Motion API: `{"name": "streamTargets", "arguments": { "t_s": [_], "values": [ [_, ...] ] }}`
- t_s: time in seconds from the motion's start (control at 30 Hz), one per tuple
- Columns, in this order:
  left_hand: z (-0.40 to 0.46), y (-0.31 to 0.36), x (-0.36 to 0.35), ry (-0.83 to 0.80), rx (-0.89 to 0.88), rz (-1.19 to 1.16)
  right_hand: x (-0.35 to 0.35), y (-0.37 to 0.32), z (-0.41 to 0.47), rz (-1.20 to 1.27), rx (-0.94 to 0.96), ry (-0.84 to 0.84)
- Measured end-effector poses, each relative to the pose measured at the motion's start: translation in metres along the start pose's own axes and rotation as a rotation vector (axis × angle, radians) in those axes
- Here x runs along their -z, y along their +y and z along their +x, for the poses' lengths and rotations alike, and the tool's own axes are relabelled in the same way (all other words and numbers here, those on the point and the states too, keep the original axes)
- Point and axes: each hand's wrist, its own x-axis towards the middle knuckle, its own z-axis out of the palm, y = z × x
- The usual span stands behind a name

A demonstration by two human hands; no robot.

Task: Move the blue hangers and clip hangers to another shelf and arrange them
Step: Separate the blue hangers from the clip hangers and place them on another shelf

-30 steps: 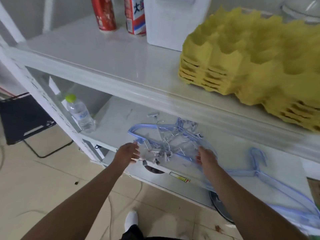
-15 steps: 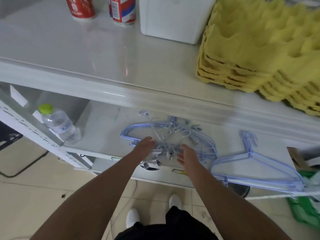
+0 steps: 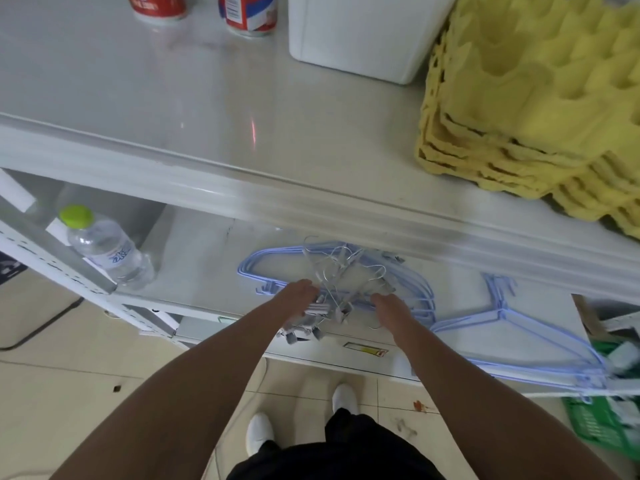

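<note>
I log left hand gripping clip hangers | right hand beside bundle, grip indiscernible | blue hangers on lower shelf

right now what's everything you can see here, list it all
clip hangers: tangled bunch, silver-grey, lower shelf front, between both hands
blue hangers: two piles, lower shelf, one under the clips, one to the right
water bottle: one, clear, green cap, lower shelf left
egg trays: stack, yellow, upper shelf right
cans: two, red and white, upper shelf back
white container: one, upper shelf back
green basket: one, floor right
left hand: on clips
right hand: on clips
</note>
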Motion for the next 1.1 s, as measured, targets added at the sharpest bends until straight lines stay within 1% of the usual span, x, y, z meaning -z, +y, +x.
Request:
{"name": "streamTargets", "arguments": {
  "t_s": [0.03,0.07,0.1,0.13,0.17,0.2,0.23,0.27,0.33,0.37,0.4,0.47,0.57,0.67,0.7,0.77,0.83,0.9,1.0,1.1],
  "values": [
    [0.002,-0.001,-0.001,0.007,0.042,-0.043,0.0,0.0,-0.002,0.091,-0.053,-0.021],
    [0.007,-0.003,-0.002,0.015,0.056,-0.09,0.001,0.001,0.002,0.095,-0.087,-0.04],
    [0.009,-0.008,-0.009,0.041,0.028,-0.027,0.001,0.001,0.003,0.196,-0.117,-0.032],
    [0.013,-0.012,-0.014,0.059,0.013,0.09,0.002,0.002,0.005,0.211,-0.147,-0.08],
    [0.021,-0.015,-0.016,0.069,0.004,0.153,0.002,0.004,0.006,0.298,-0.21,-0.109],
    [0.028,-0.017,-0.018,0.072,-0.028,0.165,0.004,0.005,0.004,0.404,-0.306,-0.157],
    [0.029,-0.016,-0.018,0.062,-0.012,0.15,0.005,0.008,0.003,0.491,-0.36,-0.198],
    [0.032,-0.015,-0.021,0.048,0.003,0.086,0.006,0.009,0.001,0.576,-0.392,-0.225],
    [0.015,0.001,-0.015,-0.041,0.035,-0.111,0.008,0.011,0.003,0.786,-0.352,-0.195],
    [0.003,0.008,-0.013,-0.034,0.02,-0.104,0.009,0.01,0.005,0.91,-0.335,-0.151],
    [-0.003,0.011,-0.012,-0.053,-0.038,-0.017,0.009,0.008,0.006,1.044,-0.312,-0.132],
    [-0.008,0.013,-0.014,-0.08,-0.026,-0.033,0.009,0.005,0.007,1.231,-0.234,-0.115],
    [-0.012,0.015,-0.017,-0.078,-0.028,-0.134,0.01,0.0,-0.001,1.4,-0.1,-0.123],
    [-0.013,0.017,-0.022,-0.089,-0.011,-0.149,-0.006,0.007,-0.014,1.446,-0.067,-0.122],
    [-0.014,0.017,-0.024,-0.112,0.0,-0.158,-0.014,0.01,-0.02,1.41,-0.061,-0.128],
    [-0.016,0.016,-0.028,-0.138,0.027,-0.174,-0.031,0.014,-0.026,1.246,-0.057,-0.133],
    [-0.014,0.013,-0.033,-0.123,0.034,-0.161,-0.035,0.006,-0.028,1.095,-0.089,-0.123],
    [-0.008,0.007,-0.039,-0.074,-0.012,-0.15,-0.031,-0.004,-0.028,1.041,-0.138,-0.087],
    [-0.004,-0.003,-0.048,-0.007,-0.08,-0.135,-0.031,-0.01,-0.025,1.096,-0.224,-0.072],
    [-0.004,-0.009,-0.053,0.005,-0.114,-0.138,-0.036,-0.007,-0.027,1.251,-0.358,-0.075]
  ]
}}
